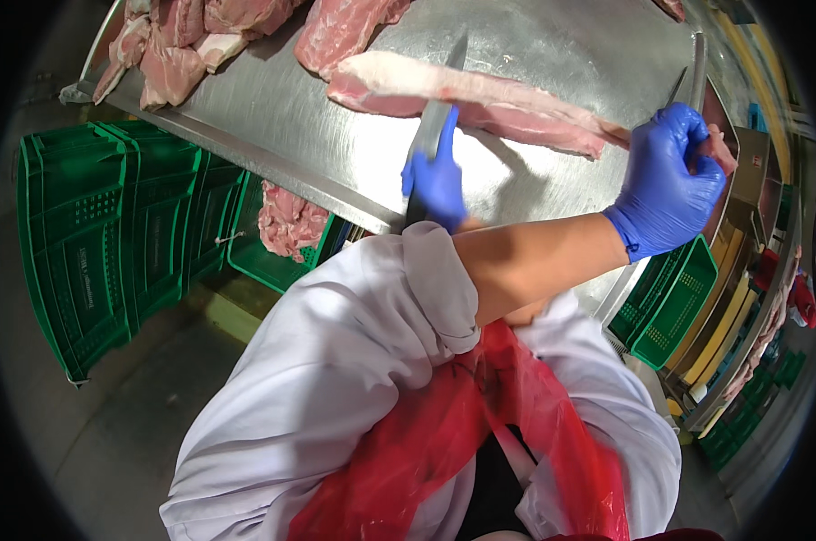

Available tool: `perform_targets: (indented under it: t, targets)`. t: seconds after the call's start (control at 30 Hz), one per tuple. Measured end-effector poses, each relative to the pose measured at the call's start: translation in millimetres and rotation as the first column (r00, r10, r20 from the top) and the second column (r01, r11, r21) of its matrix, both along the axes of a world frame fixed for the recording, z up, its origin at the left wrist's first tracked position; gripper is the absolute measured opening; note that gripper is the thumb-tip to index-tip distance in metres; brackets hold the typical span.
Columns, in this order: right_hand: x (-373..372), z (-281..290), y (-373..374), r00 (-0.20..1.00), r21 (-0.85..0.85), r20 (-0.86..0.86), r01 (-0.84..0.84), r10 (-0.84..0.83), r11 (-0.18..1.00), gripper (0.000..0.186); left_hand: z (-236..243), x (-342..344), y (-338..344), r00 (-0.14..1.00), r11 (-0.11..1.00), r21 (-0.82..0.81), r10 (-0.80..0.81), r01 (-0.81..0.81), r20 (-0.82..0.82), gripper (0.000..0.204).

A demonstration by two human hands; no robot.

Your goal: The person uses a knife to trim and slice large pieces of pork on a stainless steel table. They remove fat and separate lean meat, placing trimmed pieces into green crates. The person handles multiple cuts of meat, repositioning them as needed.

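Note:
My forearms cross, the left one passing over the right. My right hand (442, 187), in a blue glove, closes round a knife (428, 135) with a dark handle. The blade runs into a long strip of pale, fat-edged meat (516, 113) lying across the steel table; its tip shows past the far side, and the middle is hidden by the meat. At the right, my left hand (668, 176), gloved in blue too, has its fingers curled on an end of meat (716, 151). A thin piece leads from the strip towards that hand.
Several cuts of raw meat (175, 63) are heaped at the table's far left, with another cut (340, 32) beside them. Green crates (74, 216) stand below the left edge, one holding meat trimmings (290, 221). Another green crate (674, 302) sits at the right. A raised metal rim (281, 171) borders the table (552, 27).

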State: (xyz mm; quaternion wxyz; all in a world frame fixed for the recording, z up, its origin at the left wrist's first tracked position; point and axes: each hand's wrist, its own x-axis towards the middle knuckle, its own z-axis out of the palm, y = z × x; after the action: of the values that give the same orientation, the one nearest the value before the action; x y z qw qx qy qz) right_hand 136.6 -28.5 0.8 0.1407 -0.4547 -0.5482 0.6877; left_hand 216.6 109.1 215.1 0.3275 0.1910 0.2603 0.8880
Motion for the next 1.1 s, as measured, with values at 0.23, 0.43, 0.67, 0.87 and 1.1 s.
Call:
perform_targets:
  t: [0.23,0.43,0.67,0.87,1.1]
  targets:
    - [-13,-10,-48,1.0,-0.059,0.009,0.03,-0.029,0.998,0.092,25,-5,-10,0.999,0.998,0.056,-0.039,0.039,0.005,0.018]
    - [-83,-14,54,0.988,-0.079,-0.124,0.082,-0.091,0.994,0.038,50,-15,-23,0.996,0.995,0.035,-0.09,0.09,-0.001,0.006]
    - [-90,-22,9,0.994,0.086,-0.106,0.007,0.002,0.996,0.036,78,-32,-30,0.986,0.987,0.132,-0.11,0.093,0.127,0.004]
    - [-99,-39,-19,0.986,0.14,0.147,-0.104,0.083,0.985,0.053,98,-38,-26,0.962,0.941,0.337,-0.122,0.034,0.243,0.016]
    - [-137,-29,15,0.994,-0.057,-0.101,0.036,-0.042,0.998,0.062,115,-51,-49,0.976,0.939,0.332,-0.15,0.091,0.157,0.01]
